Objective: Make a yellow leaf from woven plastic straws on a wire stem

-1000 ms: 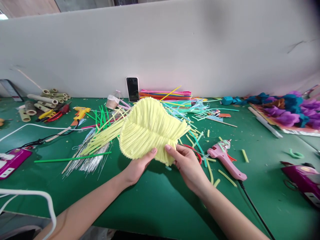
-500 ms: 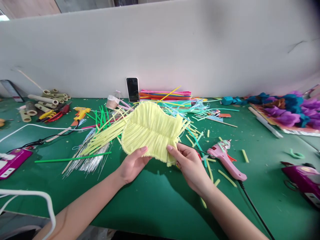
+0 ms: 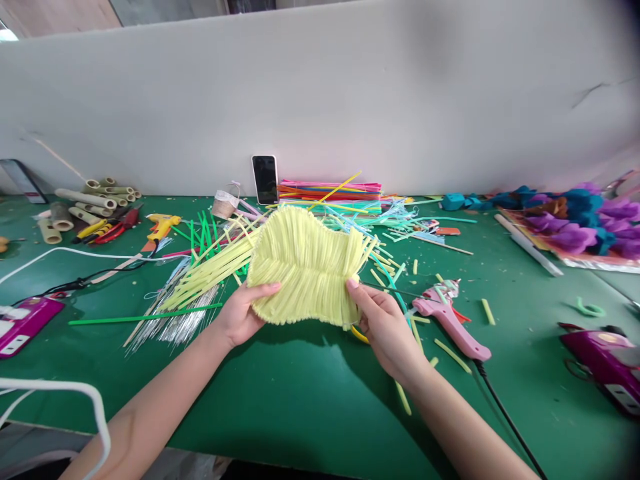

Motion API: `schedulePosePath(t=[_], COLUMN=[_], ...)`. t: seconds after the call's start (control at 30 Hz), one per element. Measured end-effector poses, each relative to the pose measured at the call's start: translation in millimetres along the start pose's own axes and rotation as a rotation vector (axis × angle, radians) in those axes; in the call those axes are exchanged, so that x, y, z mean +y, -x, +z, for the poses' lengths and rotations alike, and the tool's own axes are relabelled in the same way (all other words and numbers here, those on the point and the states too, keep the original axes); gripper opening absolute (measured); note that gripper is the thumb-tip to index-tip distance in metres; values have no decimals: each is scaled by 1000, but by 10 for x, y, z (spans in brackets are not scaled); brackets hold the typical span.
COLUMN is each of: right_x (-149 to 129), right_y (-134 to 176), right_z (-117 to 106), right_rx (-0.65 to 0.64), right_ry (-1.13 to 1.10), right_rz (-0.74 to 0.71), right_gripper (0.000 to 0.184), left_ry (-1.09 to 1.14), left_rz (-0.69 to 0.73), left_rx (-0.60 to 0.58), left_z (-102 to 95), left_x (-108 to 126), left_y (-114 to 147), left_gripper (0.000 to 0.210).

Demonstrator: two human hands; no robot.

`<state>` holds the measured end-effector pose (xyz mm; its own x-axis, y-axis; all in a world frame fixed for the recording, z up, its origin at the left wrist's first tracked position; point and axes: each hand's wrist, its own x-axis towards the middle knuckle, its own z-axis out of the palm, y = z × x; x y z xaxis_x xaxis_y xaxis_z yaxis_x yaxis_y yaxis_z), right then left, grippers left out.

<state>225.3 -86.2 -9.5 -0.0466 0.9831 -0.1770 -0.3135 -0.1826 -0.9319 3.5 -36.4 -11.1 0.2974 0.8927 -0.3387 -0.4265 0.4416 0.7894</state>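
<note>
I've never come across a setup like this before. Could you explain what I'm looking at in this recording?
No machine here: a bare-handed person wears one camera on the head, looking forward and down, and every picture comes from it. The left hand and the right hand hold a ribbed, pale yellow leaf-shaped piece at its left and right sides, above a green table. Loose yellow pipe cleaners lie to its left, a multicoloured bundle behind it, and a smartphone stands upright at the back. A pink glue gun lies to the right among cut yellow bits; a yellow glue gun lies farther back on the left.
</note>
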Motion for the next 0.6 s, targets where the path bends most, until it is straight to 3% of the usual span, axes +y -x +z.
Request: schedulePosePath(t=[0.13, 0.23, 0.4, 0.6], right_x=[-20, -6, 9, 6], right_y=[-8, -17, -62, -85], right_z=[1, -4, -41, -67], right_rx=[-46, -8, 108, 134], right_ry=[-57, -92, -170, -170], right_rz=[23, 6, -53, -109], right_gripper=[25, 25, 26, 26], left_ry=[-80, -215, -475, -589], left_rz=[78, 151, 141, 135], left_rx=[-6, -63, -212, -234], left_z=[-13, -44, -75, -124], left_x=[-6, 10, 93, 145], left_y=[-16, -34, -48, -67], left_gripper=[59, 45, 28, 22])
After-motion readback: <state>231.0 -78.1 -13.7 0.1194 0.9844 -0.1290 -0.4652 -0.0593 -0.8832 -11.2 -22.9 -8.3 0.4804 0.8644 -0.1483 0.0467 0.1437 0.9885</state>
